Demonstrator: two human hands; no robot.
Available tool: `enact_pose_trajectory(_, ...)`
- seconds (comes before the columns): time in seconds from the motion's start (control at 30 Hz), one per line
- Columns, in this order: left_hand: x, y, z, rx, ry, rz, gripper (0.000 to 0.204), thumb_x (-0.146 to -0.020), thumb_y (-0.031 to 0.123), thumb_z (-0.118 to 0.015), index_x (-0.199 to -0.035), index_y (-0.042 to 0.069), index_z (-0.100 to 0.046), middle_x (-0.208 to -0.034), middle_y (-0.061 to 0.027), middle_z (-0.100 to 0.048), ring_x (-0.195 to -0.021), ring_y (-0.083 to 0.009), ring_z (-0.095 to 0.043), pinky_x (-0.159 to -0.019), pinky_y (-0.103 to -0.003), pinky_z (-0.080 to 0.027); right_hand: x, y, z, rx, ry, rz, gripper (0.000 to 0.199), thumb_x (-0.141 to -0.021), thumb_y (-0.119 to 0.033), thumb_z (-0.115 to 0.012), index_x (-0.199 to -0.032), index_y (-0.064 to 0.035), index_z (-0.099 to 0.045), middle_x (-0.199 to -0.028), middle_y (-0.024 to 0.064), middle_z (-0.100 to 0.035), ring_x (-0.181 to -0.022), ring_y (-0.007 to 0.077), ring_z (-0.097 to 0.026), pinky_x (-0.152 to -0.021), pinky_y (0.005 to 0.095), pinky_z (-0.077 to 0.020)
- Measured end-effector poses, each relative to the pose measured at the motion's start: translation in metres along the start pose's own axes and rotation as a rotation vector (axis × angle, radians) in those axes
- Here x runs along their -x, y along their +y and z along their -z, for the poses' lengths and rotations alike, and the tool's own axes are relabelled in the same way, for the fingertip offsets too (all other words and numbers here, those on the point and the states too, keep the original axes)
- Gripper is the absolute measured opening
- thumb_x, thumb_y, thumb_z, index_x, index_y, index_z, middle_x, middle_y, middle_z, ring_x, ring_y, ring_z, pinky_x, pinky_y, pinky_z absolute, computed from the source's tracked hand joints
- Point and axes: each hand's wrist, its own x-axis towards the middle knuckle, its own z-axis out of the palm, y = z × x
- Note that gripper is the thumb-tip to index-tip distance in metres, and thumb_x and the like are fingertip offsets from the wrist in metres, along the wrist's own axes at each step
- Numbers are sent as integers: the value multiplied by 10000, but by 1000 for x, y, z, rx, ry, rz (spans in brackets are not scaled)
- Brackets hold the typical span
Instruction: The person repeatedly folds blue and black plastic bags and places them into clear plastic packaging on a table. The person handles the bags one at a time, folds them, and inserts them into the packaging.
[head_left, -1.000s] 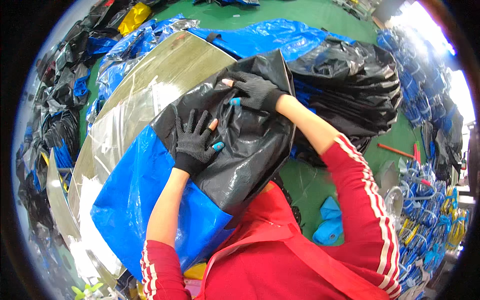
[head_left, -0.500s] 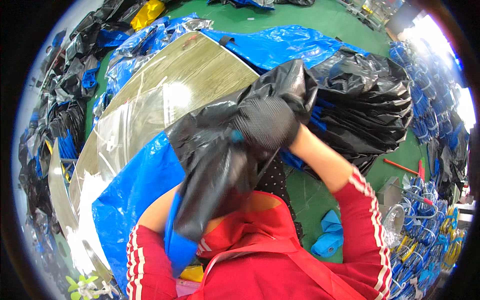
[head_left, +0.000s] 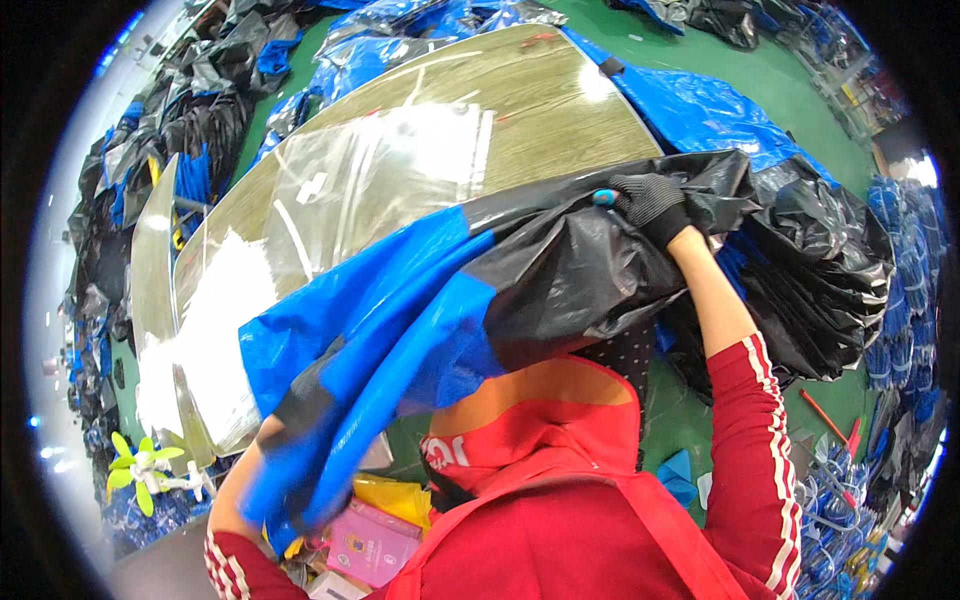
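A large black-and-blue plastic sheet (head_left: 580,280) stretches in folds between my two hands, over the near edge of a wood-patterned table (head_left: 560,110). My right hand (head_left: 650,207), in a dark grey knit glove, is closed on the black part near the table's right corner; a blue bit (head_left: 605,198) shows by its fingertips. At the lower left, my gloved left hand (head_left: 308,402) is closed on the blue end, its fingers mostly hidden by the folds. A blurred blue flap hangs below it. Clear plastic (head_left: 350,190) covers part of the tabletop.
More black sheeting (head_left: 810,270) bulges off the table's right side. Blue sheeting (head_left: 700,105) lies beyond the far edge. Bundled blue cords (head_left: 900,280) are stacked at right. A pink box (head_left: 370,540) and a small green-bladed fan (head_left: 145,470) are at lower left.
The sheet has gone from bunched to drawn out between my hands. My left hand, hidden before, now shows at the blue end. The whole view has shifted, with the table farther right.
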Motion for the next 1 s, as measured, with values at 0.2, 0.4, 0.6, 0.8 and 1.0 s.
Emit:
enact_pose_trajectory(0.2,212,38,-47,-11,141,683,449,-870,353,-628,-1168,28,-539,-1200,-193,-500,-1130,-327,-397,-968,-484,-303,-8,-6,3,113,-137,-70,503,-909,-592,-499,-1053,-158,-712,-1009,130,-704,-944,349,-665,-817,441,-511)
enact_pose_trajectory(0.4,232,23,-97,-18,612,1187,400,-885,395,-645,-1008,17,-607,-997,-161,-580,-908,-269,-479,-819,-414,-385,-10,-5,3,45,-114,-37,505,-908,-582,-518,-1024,-131,-716,-1019,142,-701,-935,358,-664,-811,438,-512)
enact_pose_trajectory(0.6,207,-69,-122,73,799,1273,436,-900,438,-663,-848,5,-675,-794,-129,-661,-685,-210,-561,-670,-344,-468,-14,-17,7,139,-227,-223,605,-889,-670,-459,-981,-136,-730,-1037,154,-700,-971,367,-661,-843,486,-497)
enact_pose_trajectory(0.8,61,36,24,-1067,1115,801,571,-887,358,-594,-1309,-12,-490,-1419,-227,-439,-1308,-411,-409,-1109,-539,-297,-18,-20,-4,184,-293,-202,614,-895,-672,-435,-966,-139,-732,-1037,146,-701,-965,370,-661,-843,484,-499)
enact_pose_trajectory(1.0,-186,78,3,-408,471,76,753,-760,650,-610,-1362,204,-532,-1472,-201,-407,-1410,-445,-246,-1157,-629,-52,-16,-34,24,117,-252,-185,532,-922,-588,-480,-1072,-123,-692,-1014,160,-699,-983,354,-662,-838,469,-509)
